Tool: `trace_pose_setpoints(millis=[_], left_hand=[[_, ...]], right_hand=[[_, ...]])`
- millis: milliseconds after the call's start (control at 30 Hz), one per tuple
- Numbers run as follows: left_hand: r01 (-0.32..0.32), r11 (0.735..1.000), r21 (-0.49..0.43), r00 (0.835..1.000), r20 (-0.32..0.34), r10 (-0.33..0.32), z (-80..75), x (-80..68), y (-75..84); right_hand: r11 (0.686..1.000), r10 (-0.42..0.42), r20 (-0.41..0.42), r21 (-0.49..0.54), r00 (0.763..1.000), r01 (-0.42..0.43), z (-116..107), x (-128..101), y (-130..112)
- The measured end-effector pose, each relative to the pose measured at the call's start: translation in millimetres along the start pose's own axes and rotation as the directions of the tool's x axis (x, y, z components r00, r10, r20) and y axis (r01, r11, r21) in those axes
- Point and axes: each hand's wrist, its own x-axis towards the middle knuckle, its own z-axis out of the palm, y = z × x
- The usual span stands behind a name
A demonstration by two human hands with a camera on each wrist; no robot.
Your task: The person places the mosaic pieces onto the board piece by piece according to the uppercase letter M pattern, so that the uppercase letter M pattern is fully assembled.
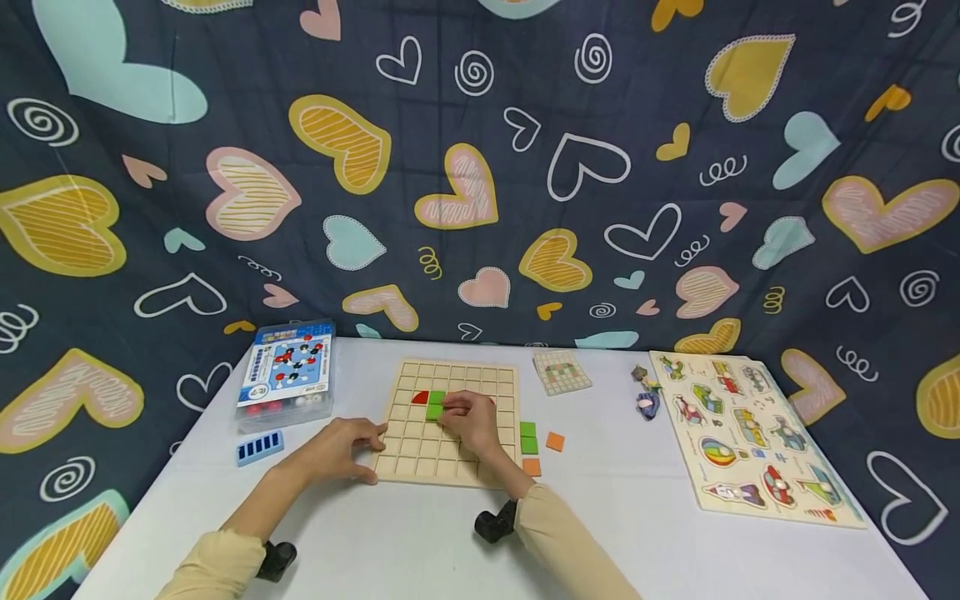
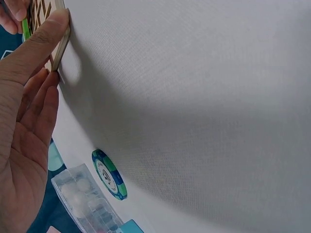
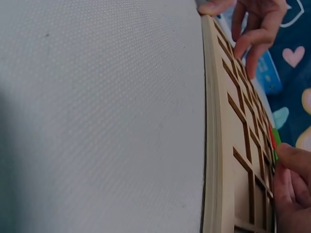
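A wooden grid board (image 1: 420,468) lies on the white table. My left hand (image 1: 337,450) holds its near left corner, thumb on the near edge and fingers along the left side. Over the middle of the board, my right hand (image 1: 472,423) pinches a green square tile (image 3: 276,137) between thumb and fingers; the fingers partly hide it. Just left of those fingertips are green squares (image 1: 435,398) on the grid, with a red quarter-round tile (image 1: 420,398) beside them. Another bit of red (image 1: 491,402) shows behind the right hand.
Right of the board lie loose green tiles (image 1: 528,445) and orange tiles (image 1: 555,442). A pattern card (image 1: 562,373), small figurines (image 1: 647,404) and a picture puzzle board (image 1: 750,442) sit farther right. At left are a clear-sided box (image 1: 288,371), a slotted blue piece (image 1: 259,448) and a round chip (image 2: 109,174).
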Motion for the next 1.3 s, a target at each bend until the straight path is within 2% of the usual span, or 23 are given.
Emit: trace_pose_setpoints(millis=[200,400,867,1033,1300], left_hand=[[0.018,1.0,0.0,1.0,0.009,-0.018,1.0,-0.9,-0.7],[-0.004,1.0,0.007,1.0,0.001,0.004,0.4,-0.4,0.4],[-0.003,1.0,0.012,1.0,0.002,0.003,0.9,-0.4,-1.2],[0.004,1.0,0.006,1.0,0.007,-0.004,0.8,-0.6,-0.8],[-0.021,1.0,0.019,1.0,-0.007,0.021,1.2,-0.8,-2.1]], right_hand=[[0.999,-0.023,0.024,-0.033,0.999,0.024,8,2,-1],[0.998,-0.041,0.017,-0.038,0.999,0.041,13,5,0],[0.996,-0.059,0.028,-0.066,0.998,0.06,18,10,-1],[0.995,-0.074,0.042,-0.059,0.996,0.076,20,11,1],[0.997,-0.077,0.031,-0.018,0.997,0.077,23,11,-2]])
